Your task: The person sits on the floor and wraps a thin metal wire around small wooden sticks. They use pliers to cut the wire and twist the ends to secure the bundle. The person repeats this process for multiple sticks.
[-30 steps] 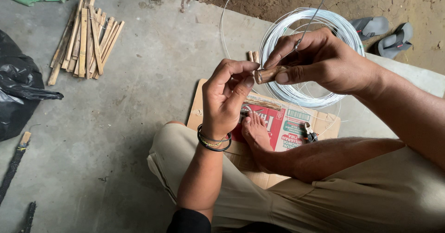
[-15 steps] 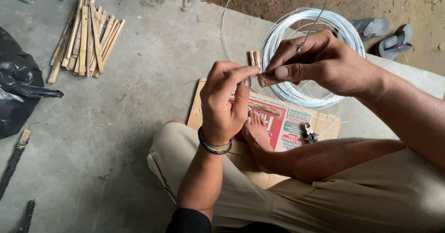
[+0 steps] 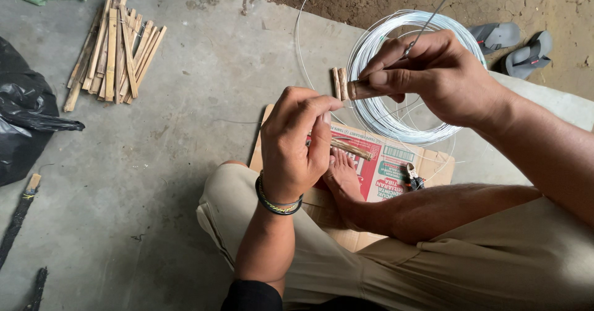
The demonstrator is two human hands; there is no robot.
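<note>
The person wears loose khaki trousers (image 3: 470,268) of a plain, slightly creased cloth. A black sleeve (image 3: 250,295) ends above the elbow of the left arm. On the left wrist sits a dark braided bracelet (image 3: 277,204) with small yellow threads — it is thin and round. The right arm is bare, and one foot (image 3: 341,176) is bare too — no shoe.

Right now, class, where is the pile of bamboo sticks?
In the head view, the bamboo sticks lie on the concrete floor at upper left, above the black bag and well left of the wire coil.
</note>
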